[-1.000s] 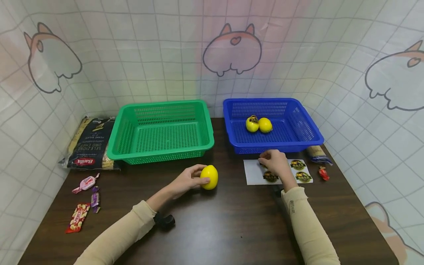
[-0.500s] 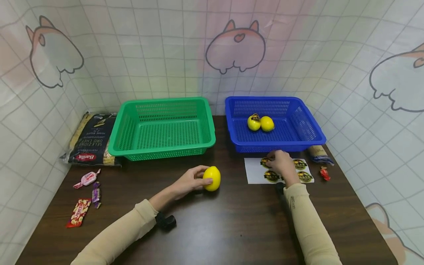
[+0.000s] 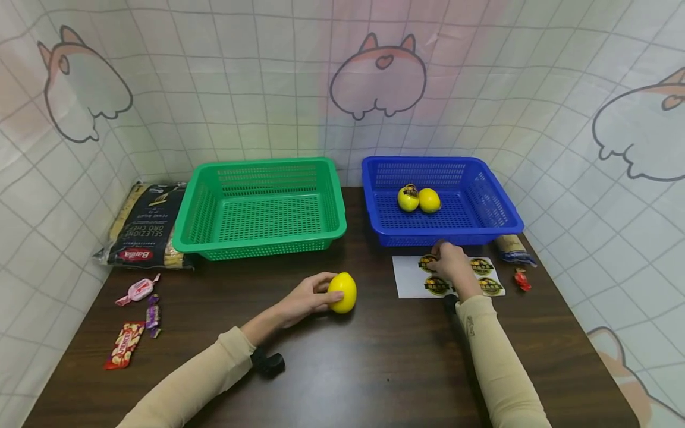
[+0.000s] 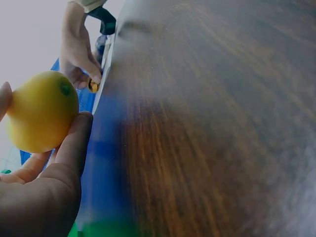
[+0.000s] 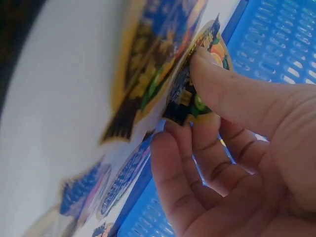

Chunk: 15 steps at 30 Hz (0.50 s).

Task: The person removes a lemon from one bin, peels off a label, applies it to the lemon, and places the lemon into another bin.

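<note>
My left hand [image 3: 305,297] grips a yellow lemon [image 3: 342,292] that rests on the dark table in front of the green basket; in the left wrist view the lemon [image 4: 42,111] sits between thumb and fingers. My right hand [image 3: 448,264] is on a white sticker sheet [image 3: 409,279] before the blue basket [image 3: 503,205]. In the right wrist view its thumb and forefinger pinch the edge of a round sticker [image 5: 195,89], peeled partly up from the sheet [image 5: 54,113]. Two more lemons [image 3: 418,199] lie in the blue basket, one bearing a sticker.
An empty green basket [image 3: 182,229] stands at the back left. A dark pasta bag [image 3: 143,229] lies by the left wall, with several wrapped sweets [image 3: 134,321] in front of it. A small packet [image 3: 511,246] and a red sweet [image 3: 521,279] lie right of the sheet.
My right hand has shifted slightly on the sheet, towards the upper stickers. The left hand and its lemon have hardly moved.
</note>
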Motion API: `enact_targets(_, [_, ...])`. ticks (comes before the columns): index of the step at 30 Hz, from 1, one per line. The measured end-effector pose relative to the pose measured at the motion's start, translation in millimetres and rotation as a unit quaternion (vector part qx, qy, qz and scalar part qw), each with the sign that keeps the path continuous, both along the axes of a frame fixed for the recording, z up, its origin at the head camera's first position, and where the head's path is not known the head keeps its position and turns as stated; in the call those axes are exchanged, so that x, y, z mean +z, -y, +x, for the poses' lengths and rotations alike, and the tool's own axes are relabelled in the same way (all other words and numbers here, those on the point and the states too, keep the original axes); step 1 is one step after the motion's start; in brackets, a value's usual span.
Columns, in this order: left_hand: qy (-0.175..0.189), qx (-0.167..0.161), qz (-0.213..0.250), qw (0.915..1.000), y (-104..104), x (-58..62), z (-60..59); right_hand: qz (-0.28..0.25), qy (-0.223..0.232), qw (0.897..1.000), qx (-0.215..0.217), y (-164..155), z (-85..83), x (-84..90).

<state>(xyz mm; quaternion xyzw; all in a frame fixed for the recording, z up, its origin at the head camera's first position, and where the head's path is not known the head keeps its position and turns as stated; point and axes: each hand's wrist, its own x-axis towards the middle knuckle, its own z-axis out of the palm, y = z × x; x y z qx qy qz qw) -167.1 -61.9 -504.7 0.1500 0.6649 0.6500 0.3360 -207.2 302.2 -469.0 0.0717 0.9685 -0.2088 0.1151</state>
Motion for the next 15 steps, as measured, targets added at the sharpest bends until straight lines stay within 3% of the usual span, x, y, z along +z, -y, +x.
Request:
enact_targets(6, [0.001, 0.003, 0.008, 1.0000, 1.5, 2.6, -0.4, -0.002, -0.025, 1.000, 0.009, 2.7, -0.1, -2.6])
enact_targets(15, [0.007, 0.012, 0.026, 0.9995, 0.2, 6.0, -3.2, -0.002, -0.072, 0.996, 0.055, 10.2, 8.8, 1.6])
